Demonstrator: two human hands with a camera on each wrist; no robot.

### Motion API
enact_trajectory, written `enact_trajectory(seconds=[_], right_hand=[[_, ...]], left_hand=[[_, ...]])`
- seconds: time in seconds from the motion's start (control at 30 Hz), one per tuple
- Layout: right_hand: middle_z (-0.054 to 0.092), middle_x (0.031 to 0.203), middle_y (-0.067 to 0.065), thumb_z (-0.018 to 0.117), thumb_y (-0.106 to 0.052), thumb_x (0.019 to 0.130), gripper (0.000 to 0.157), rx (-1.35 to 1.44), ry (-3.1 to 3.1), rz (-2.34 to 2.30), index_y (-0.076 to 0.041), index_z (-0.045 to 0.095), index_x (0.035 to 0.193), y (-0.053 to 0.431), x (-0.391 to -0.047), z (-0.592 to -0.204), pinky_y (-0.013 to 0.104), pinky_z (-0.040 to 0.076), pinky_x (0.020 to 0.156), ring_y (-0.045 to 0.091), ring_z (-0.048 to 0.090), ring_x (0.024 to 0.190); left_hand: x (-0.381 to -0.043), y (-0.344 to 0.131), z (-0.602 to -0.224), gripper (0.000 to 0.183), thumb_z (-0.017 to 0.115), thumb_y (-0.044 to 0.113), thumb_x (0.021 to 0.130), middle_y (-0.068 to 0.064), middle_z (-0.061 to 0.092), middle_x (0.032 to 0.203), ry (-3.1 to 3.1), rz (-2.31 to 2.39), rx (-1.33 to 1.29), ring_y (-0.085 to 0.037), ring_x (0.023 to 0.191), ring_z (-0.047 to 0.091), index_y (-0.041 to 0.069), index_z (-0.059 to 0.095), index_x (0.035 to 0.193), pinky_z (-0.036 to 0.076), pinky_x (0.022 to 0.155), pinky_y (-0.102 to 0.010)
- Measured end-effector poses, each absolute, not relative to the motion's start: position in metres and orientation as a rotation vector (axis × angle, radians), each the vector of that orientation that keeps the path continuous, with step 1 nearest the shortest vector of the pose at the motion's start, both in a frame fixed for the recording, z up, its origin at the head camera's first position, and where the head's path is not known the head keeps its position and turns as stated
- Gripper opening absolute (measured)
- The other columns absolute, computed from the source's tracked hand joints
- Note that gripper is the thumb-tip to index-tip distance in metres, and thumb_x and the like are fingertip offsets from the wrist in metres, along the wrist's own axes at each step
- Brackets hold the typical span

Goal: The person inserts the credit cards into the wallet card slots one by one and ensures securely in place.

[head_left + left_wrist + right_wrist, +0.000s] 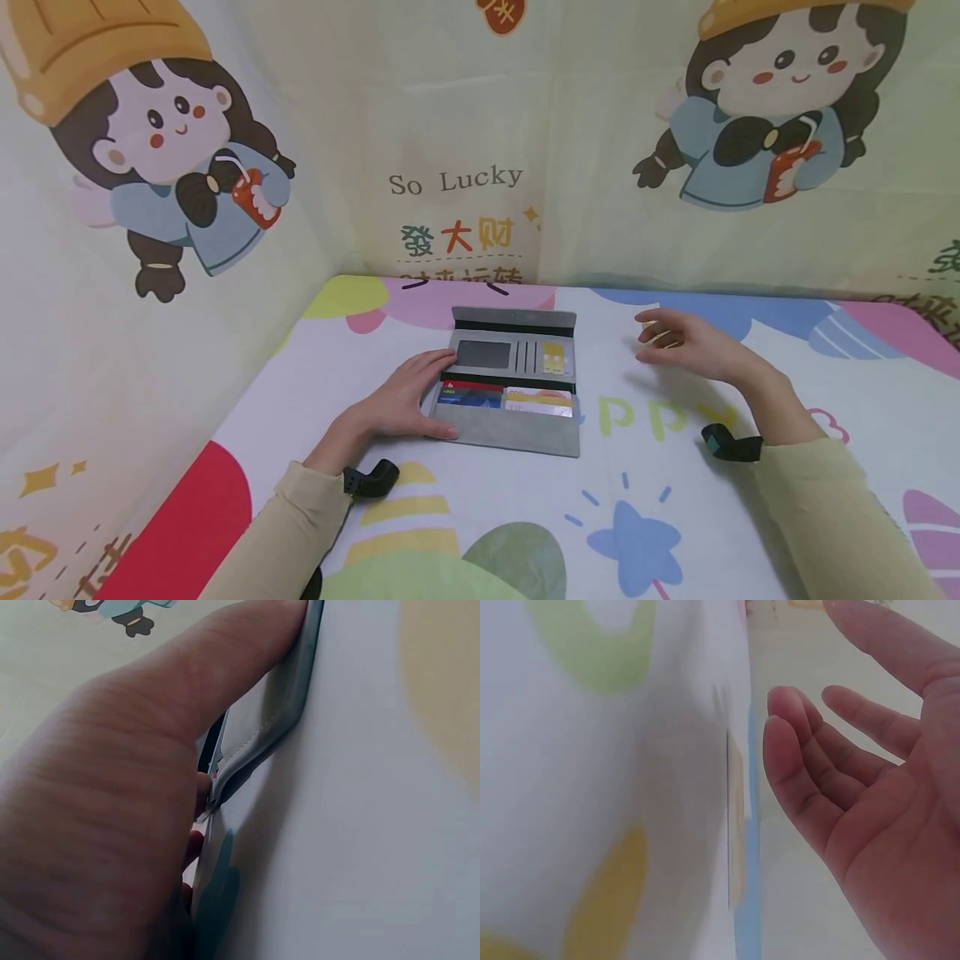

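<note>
A grey wallet (502, 432) lies unfolded on the table, its inside facing up. Cards sit in its slots: a dark blue and red card (470, 396), a white and orange card (538, 402) and a yellow card (553, 358). My left hand (397, 396) rests at the wallet's left side. Its thumb (225, 656) presses on the lower flap, while the other fingers touch the left edge higher up. Off to the wallet's right, my right hand (686, 342) hovers above the table with loosely bent fingers, holding nothing. Near it lies a thin beige flat piece (736, 825), seen edge-on.
A printed cloth (517, 492) with colourful shapes covers the table. Behind it rises a cream backdrop (585, 167) with cartoon figures and lettering. Black wrist straps (371, 481) are worn on both arms.
</note>
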State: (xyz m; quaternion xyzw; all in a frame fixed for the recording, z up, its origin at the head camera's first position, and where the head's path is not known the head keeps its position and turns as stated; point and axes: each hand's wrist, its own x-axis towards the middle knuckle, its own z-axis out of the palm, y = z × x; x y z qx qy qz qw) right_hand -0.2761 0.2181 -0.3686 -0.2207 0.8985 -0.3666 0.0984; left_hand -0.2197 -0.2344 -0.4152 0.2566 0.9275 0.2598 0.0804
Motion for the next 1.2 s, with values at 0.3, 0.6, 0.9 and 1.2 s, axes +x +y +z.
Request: enact_trajectory(seconds=[0.3, 0.6, 0.9, 1.2], right_hand=[[0.061, 0.123, 0.02, 0.074, -0.031, 0.094, 0.065, -0.538, 2.751, -1.029, 0.002, 0.048, 0.143, 0.251, -0.276, -0.37, 0.028, 0.048, 0.086, 0.036, 0.062, 0.111], [0.055, 0.13, 0.028, 0.071, -0.037, 0.096, 0.07, -0.386, 2.796, -0.94, 0.002, 0.042, 0.146, 0.284, -0.28, -0.372, 0.056, 0.045, 0.092, 0.046, 0.053, 0.119], [0.059, 0.121, 0.026, 0.074, -0.032, 0.094, 0.066, -0.394, 2.829, -0.886, 0.007, 0.046, 0.141, 0.292, -0.288, -0.382, 0.05, 0.045, 0.09, 0.043, 0.056, 0.111], [0.059, 0.115, 0.025, 0.078, -0.027, 0.09, 0.062, -0.427, 2.832, -0.831, 0.007, 0.052, 0.135, 0.292, -0.3, -0.388, 0.047, 0.043, 0.086, 0.037, 0.055, 0.1]], left_hand=[[-0.221, -0.234, -0.417, 0.11, 0.08, 0.06, 0.072, -0.004, 0.023, 0.165, 2.782, 0.759, 0.768, -0.028, 0.149, 0.018, 0.013, 0.031, 0.159, 0.02, 0.118, -0.057], [-0.221, -0.234, -0.418, 0.11, 0.079, 0.062, 0.072, -0.004, 0.023, 0.165, 2.789, 0.757, 0.772, -0.028, 0.15, 0.018, 0.014, 0.031, 0.159, 0.019, 0.118, -0.057], [-0.222, -0.235, -0.416, 0.11, 0.079, 0.061, 0.072, -0.005, 0.024, 0.165, 2.786, 0.764, 0.781, -0.029, 0.149, 0.019, 0.013, 0.032, 0.159, 0.019, 0.118, -0.058], [-0.221, -0.235, -0.415, 0.111, 0.079, 0.062, 0.072, -0.004, 0.024, 0.165, 2.788, 0.764, 0.761, -0.029, 0.149, 0.019, 0.014, 0.031, 0.159, 0.02, 0.118, -0.058]])
